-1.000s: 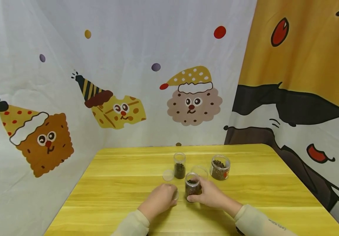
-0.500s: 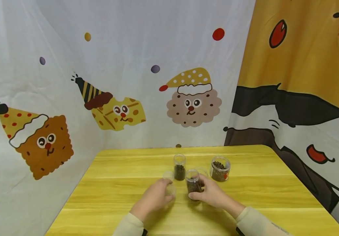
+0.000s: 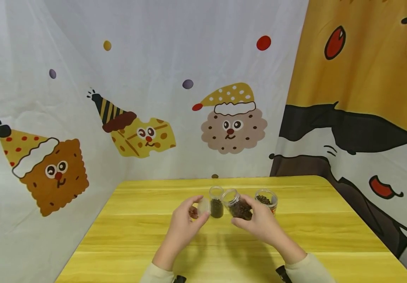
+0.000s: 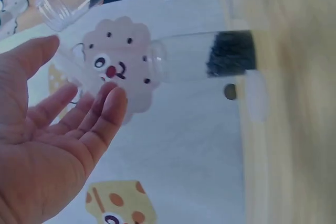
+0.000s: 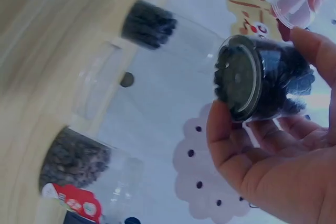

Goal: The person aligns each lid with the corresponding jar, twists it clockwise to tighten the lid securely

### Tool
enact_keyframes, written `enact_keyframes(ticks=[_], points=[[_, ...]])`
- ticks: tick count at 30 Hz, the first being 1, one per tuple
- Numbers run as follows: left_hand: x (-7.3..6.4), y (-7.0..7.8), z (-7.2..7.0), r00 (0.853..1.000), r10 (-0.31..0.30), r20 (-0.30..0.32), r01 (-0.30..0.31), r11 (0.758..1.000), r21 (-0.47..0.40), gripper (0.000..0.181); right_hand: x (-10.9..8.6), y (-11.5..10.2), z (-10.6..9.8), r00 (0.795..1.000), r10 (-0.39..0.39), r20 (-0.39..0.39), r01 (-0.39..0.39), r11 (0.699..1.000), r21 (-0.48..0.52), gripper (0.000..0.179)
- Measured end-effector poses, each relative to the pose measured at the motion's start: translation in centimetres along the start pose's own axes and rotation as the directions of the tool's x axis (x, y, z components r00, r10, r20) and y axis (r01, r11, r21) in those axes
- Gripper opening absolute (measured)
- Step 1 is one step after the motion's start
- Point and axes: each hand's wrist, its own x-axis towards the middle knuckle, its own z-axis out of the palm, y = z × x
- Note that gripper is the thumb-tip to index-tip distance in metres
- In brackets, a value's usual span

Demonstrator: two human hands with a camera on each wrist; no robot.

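Note:
My left hand (image 3: 182, 222) pinches a clear round lid (image 3: 204, 206) on edge between thumb and fingers, above the table. My right hand (image 3: 261, 224) grips an open clear jar (image 3: 238, 205) with dark granules, raised and tilted with its mouth toward the lid. In the right wrist view the bottom of this jar (image 5: 239, 80) faces the camera. Lid and jar are apart. Behind them a slim open clear jar (image 3: 216, 206), partly filled with dark granules, stands upright on the table.
A wide open jar (image 3: 265, 198) of brown bits stands behind my right hand, partly hidden; its red label (image 5: 79, 200) shows in the right wrist view. A large clear lid (image 5: 97, 82) and a small lid (image 4: 256, 95) lie on the wooden table (image 3: 146, 228). A printed curtain hangs behind.
My left hand has lifted the lid off the table and turned it on edge. My right hand has raised the jar and tipped its mouth to the left.

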Motion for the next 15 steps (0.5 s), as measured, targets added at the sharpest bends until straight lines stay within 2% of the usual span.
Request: enact_keyframes(ticks=[5,10,15], points=[[0.3,1.6,-0.3,0.997,0.008,-0.073,-0.014,0.996,-0.086,0.054,-0.1,-0.9,-0.3,0.997,-0.032,-0.072,0.024,0.994,-0.103,0.071],[0.4,3.2,-0.5,0.996,0.009,-0.092,-0.022,0.990,-0.141,0.053,-0.2,-1.7,-0.3,0.989,-0.096,-0.112,0.071,0.975,-0.210,0.071],[0.8,4.3,-0.4,0.997,0.016,-0.079,-0.029,0.985,-0.169,0.053,-0.5,-2.5,-0.3,0.987,-0.105,-0.121,0.068,0.960,-0.273,0.073]])
